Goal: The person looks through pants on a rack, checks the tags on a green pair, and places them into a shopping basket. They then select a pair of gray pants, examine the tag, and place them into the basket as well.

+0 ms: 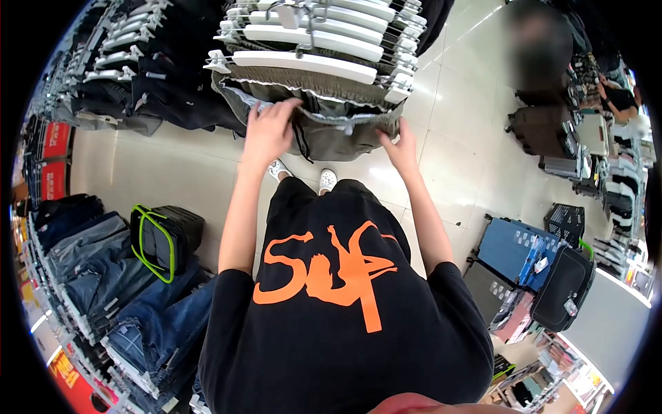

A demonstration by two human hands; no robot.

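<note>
An olive-grey pair of pants (pixel 338 140) with an elastic waistband and a dark drawstring hangs at the front of a rack. Its white hanger (pixel 307 67) is just behind the waistband, whose front edge sags away from the back. My left hand (pixel 272 131) has its fingers curled over the front waistband, left of the middle. At the right end of the waistband, my right hand (pixel 400 146) grips the cloth between thumb and fingers. The lower part of the garment is out of sight behind the top folds.
More white hangers (pixel 327 33) with clothes crowd the rack behind. Dark garments (pixel 169 96) hang at left, above folded jeans (pixel 148 321) and a black basket with a green handle (pixel 165 238). Suitcases (pixel 514 248) stand at right on the tiled floor (pixel 458 152). A person (pixel 541 48) is at upper right.
</note>
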